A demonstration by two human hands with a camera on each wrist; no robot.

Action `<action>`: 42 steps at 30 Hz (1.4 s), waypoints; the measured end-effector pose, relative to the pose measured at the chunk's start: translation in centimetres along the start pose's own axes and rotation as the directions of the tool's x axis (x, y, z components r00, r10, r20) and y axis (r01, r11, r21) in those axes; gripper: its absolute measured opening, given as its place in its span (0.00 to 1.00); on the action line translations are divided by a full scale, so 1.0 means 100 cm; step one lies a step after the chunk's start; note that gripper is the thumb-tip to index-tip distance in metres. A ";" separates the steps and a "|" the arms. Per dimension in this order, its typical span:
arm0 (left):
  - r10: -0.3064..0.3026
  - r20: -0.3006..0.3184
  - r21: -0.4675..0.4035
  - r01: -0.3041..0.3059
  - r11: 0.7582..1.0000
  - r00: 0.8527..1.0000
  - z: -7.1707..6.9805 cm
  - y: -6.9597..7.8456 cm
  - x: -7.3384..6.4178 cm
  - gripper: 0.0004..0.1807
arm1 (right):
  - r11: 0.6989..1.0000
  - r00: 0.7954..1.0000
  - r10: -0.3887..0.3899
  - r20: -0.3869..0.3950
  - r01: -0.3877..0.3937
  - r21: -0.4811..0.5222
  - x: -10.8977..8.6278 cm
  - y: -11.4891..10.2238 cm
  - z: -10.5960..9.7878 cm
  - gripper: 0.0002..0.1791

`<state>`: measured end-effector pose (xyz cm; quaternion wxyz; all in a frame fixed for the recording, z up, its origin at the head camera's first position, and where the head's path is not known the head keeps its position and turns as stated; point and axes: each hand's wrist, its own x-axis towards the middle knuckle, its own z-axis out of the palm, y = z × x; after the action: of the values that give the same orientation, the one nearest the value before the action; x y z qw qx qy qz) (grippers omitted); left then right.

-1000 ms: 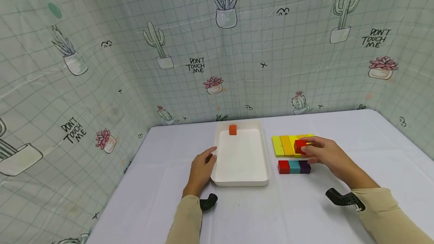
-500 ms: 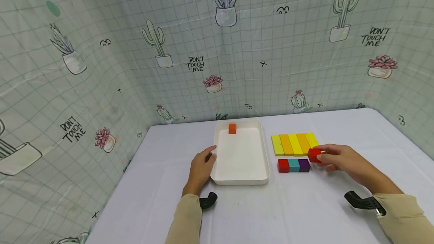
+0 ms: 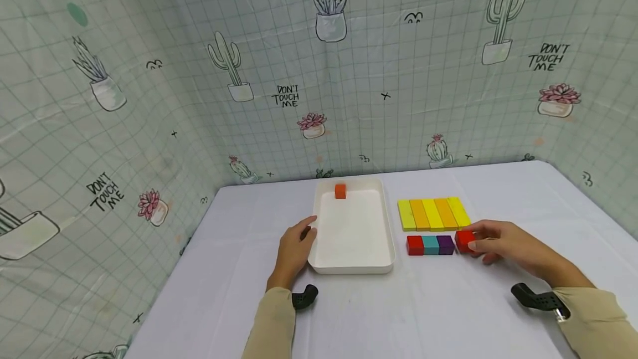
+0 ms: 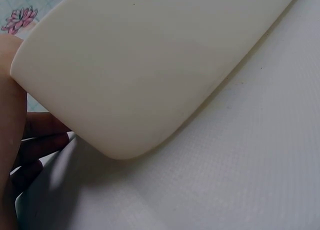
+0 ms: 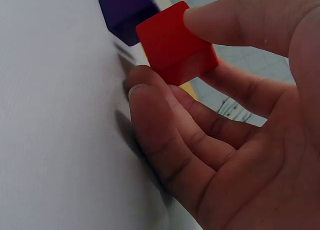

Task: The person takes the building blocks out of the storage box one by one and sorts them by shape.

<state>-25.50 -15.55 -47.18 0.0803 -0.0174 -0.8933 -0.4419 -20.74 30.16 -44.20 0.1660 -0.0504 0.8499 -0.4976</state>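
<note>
My right hand (image 3: 518, 248) pinches a red cube (image 3: 464, 241) between thumb and fingers; in the right wrist view the red cube (image 5: 177, 40) looks tilted beside the purple cube (image 5: 127, 12). It is at the right end of a row made of a red cube (image 3: 415, 245), a teal cube (image 3: 430, 245) and a purple cube (image 3: 445, 245). My left hand (image 3: 294, 248) rests at the left side of a white tray (image 3: 354, 269), thumb and forefinger at its wall. At the tray's far end sits an orange cube (image 3: 340, 191).
Behind the cube row lie several yellow and orange flat strips (image 3: 432, 214), side by side. A white cloth (image 3: 359, 320) covers the table. A curtain (image 3: 379, 71) printed with cacti hangs behind and at both sides.
My right hand has carried the red cube from over the strips to the right and toward me, then down beside the purple cube. My left hand has stayed at the tray.
</note>
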 end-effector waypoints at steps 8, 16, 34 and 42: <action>0.006 0.000 -0.009 -0.006 1.000 1.000 0.000 0.000 0.001 0.20 | 0.995 0.999 -0.030 -0.017 0.029 -0.099 0.000 -0.004 0.003 0.27; 0.019 -0.002 0.001 -0.019 1.000 1.000 0.001 -0.002 -0.001 0.20 | 0.979 0.999 0.005 -0.048 -0.015 -0.201 0.000 -0.003 0.005 0.34; 0.035 0.000 0.014 -0.035 0.999 0.999 0.000 -0.002 -0.001 0.20 | 0.964 0.997 0.004 -0.078 -0.024 -0.265 0.004 -0.004 0.011 0.37; 0.030 -0.002 0.017 -0.030 0.999 1.000 0.000 -0.001 -0.001 0.20 | 0.962 0.996 0.008 -0.088 -0.032 -0.271 0.006 -0.003 0.012 0.37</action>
<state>-25.43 -15.62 -47.26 0.0878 -0.0295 -0.8966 -0.4330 -20.90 28.87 -44.58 0.1255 -0.0427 0.9171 -0.3760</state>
